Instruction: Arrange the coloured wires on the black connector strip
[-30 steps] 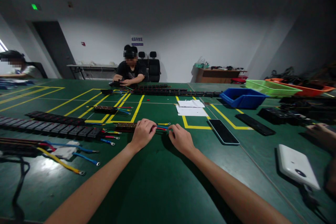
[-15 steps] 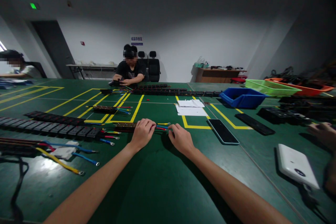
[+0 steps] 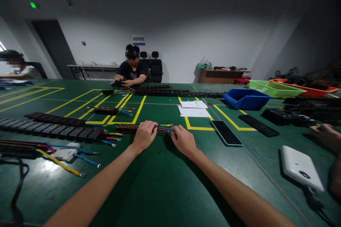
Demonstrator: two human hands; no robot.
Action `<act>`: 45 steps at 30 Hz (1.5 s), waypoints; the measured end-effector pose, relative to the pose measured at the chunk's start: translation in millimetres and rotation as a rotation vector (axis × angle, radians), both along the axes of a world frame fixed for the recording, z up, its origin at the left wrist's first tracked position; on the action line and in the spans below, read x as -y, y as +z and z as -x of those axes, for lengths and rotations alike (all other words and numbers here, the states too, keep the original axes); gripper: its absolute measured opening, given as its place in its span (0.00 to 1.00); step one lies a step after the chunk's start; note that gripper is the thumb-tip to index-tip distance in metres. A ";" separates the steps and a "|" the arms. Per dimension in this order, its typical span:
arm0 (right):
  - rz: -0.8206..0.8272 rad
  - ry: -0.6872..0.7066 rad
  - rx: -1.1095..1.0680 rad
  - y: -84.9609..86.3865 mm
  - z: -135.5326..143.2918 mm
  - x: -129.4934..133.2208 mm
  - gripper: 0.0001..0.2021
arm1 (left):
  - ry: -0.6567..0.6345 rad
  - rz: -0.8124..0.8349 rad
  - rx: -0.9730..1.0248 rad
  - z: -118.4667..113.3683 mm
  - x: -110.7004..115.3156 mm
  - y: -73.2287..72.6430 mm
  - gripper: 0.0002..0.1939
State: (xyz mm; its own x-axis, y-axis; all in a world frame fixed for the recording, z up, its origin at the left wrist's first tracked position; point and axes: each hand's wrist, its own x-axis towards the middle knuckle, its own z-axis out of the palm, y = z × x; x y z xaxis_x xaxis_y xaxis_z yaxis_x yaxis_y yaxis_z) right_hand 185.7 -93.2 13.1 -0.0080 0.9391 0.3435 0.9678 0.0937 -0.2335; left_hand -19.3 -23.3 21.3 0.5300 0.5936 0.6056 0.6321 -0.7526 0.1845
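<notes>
A black strip (image 3: 126, 128) with colored wires at its right end lies on the green table. My left hand (image 3: 145, 135) is closed around these wires where they leave the strip, its fingers covering part of them. Beyond it the red and blue wires (image 3: 163, 128) run right, and a yellow wire with a ring lug (image 3: 169, 125) sticks out behind. My right hand (image 3: 184, 141) has its fingers curled, with thumb and fingertip closed at the ends of the red and blue wires. The exact contact of those fingertips is partly hidden.
At left lie more black strips (image 3: 66, 130) and lugged wires (image 3: 64, 163). Right of my hands are white papers (image 3: 194, 112), a phone (image 3: 226, 133), a white device (image 3: 302, 168) and a blue bin (image 3: 246, 100). Another person's hand (image 3: 326, 136) is at far right; a co-worker (image 3: 132, 71) sits opposite.
Both my hands stay in nearly the same place on the wires. The other person's hand at the far right has shifted slightly left.
</notes>
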 end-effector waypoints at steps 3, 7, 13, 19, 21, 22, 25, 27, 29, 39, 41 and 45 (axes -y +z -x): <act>0.005 0.002 0.003 1.0 0.6 0.6 0.11 | -0.002 0.014 0.013 -0.3 -0.1 -0.4 0.08; -0.041 -0.020 -0.033 -0.7 0.4 1.2 0.14 | -0.005 0.029 0.030 -0.1 -0.1 -0.9 0.09; -0.071 -0.027 -0.038 -4.4 -1.5 0.2 0.15 | -0.005 0.057 0.007 0.1 -0.2 -1.4 0.08; 0.021 -0.003 0.021 -2.1 -1.1 -1.3 0.13 | -0.016 0.035 0.010 0.1 -1.0 -2.1 0.08; 0.007 -0.017 0.003 -1.6 -0.8 -0.8 0.14 | -0.017 0.040 0.008 0.2 -1.2 -2.3 0.09; -0.004 -0.024 -0.008 -1.5 -0.6 -0.4 0.15 | -0.017 0.041 0.006 0.3 -1.3 -2.4 0.09; -0.036 -0.052 -0.028 -1.8 0.0 -0.2 0.19 | -0.020 0.043 0.004 0.5 -1.3 -2.8 0.09; -0.033 -0.073 -0.020 -2.3 0.5 -1.1 0.23 | -0.020 0.049 0.003 0.6 -1.2 -2.9 0.09; 0.003 -0.078 -0.002 -2.7 0.9 -2.4 0.25 | -0.018 0.052 0.002 0.4 -1.0 -2.9 0.09; 0.019 -0.074 -0.033 -1.6 0.8 -1.7 0.19 | -0.027 0.045 0.009 0.7 0.7 -1.4 0.10; 0.010 -0.070 -0.022 -1.1 0.8 -1.0 0.16 | -0.007 -0.006 0.026 1.2 1.5 -0.7 0.09; 0.012 -0.032 0.014 -1.2 0.0 -0.2 0.12 | 0.071 -0.100 0.051 1.4 3.0 0.2 0.08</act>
State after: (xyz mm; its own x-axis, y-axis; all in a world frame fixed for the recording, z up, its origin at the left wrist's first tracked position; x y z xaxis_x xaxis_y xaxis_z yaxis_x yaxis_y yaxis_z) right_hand 185.7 -93.0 11.9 0.0171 0.9431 0.3321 0.9735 0.0601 -0.2207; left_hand -20.7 -26.3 21.5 0.4559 0.5634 0.6890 0.6758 -0.7229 0.1438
